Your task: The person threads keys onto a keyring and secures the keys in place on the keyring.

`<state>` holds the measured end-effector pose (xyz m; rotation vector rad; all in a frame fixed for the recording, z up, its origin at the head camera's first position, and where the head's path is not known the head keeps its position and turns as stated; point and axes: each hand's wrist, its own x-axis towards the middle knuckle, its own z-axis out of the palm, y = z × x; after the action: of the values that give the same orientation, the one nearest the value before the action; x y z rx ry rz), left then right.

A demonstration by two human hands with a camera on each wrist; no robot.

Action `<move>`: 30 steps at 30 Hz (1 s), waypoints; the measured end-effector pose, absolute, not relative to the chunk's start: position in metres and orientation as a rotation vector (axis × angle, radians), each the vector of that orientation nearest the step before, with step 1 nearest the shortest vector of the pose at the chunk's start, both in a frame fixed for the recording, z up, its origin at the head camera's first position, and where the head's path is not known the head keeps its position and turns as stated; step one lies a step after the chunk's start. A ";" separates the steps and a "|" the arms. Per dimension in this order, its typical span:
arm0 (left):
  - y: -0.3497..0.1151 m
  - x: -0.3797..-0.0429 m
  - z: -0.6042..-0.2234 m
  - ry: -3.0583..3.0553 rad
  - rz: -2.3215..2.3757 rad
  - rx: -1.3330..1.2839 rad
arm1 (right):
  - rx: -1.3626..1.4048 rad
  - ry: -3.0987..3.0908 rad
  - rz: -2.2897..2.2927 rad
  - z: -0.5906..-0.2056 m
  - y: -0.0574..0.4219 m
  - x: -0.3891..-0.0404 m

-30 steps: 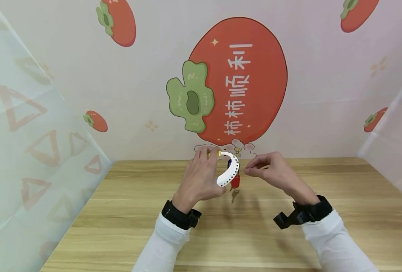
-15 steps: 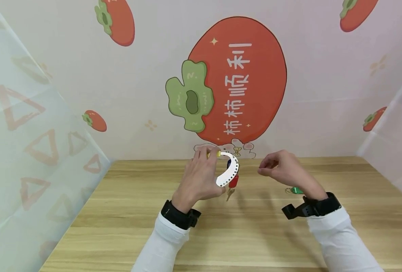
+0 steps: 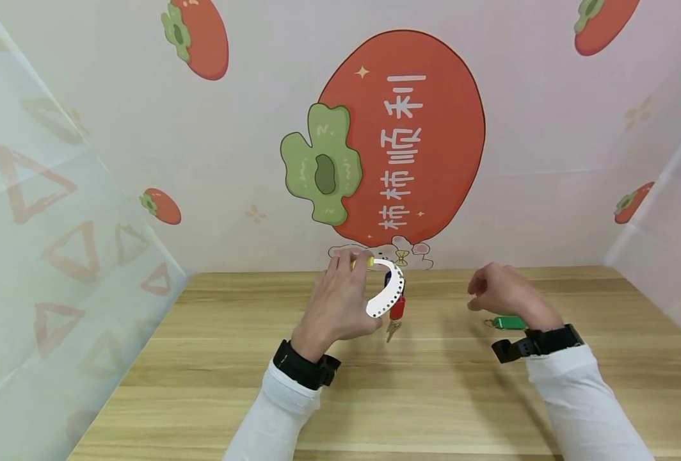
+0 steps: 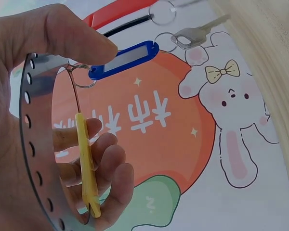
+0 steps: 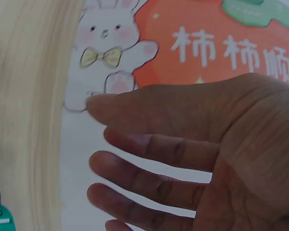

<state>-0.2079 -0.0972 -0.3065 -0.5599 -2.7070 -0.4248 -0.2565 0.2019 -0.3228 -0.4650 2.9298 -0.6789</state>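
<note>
My left hand (image 3: 337,304) grips a C-shaped metal key holder (image 3: 388,298), pale, with a row of small holes and a yellow handle (image 4: 85,163). From it hangs a blue key tag (image 4: 125,60) with a silver key (image 4: 197,36). A red key tag (image 3: 397,308) hangs there too, a key below it. The left thumb lies along the top in the left wrist view, overlapping the blue tag's ring. Over the table at right, my right hand (image 3: 504,294) has relaxed fingers (image 5: 149,180) with nothing between them. Under its wrist lies a green key tag (image 3: 509,323).
A wooden table (image 3: 202,384) spans the front. Behind it stands a backdrop (image 3: 248,141) printed with persimmons and a rabbit. Pale printed sheets (image 3: 47,256) close the left side, with another at right. Both wrists wear black camera straps (image 3: 306,365).
My right hand has drawn away to the right from the key holder, its fingers loosening. The green tag has come into sight beneath it. The red tag and key swing slightly; my left hand stays put.
</note>
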 end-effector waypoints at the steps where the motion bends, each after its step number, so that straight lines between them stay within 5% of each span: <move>1: -0.097 -0.208 -0.306 -2.706 -0.423 -0.560 | -0.443 2.925 -0.664 -0.324 0.204 -0.257; 30: -0.097 -0.207 -0.306 -2.723 -0.404 -0.556 | -0.243 2.877 -0.420 -0.347 0.224 -0.265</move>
<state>-0.2070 -0.0965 -0.3056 -0.5559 -2.7232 -0.4035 -0.2647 0.2238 -0.3466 -0.2429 2.8774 -0.4203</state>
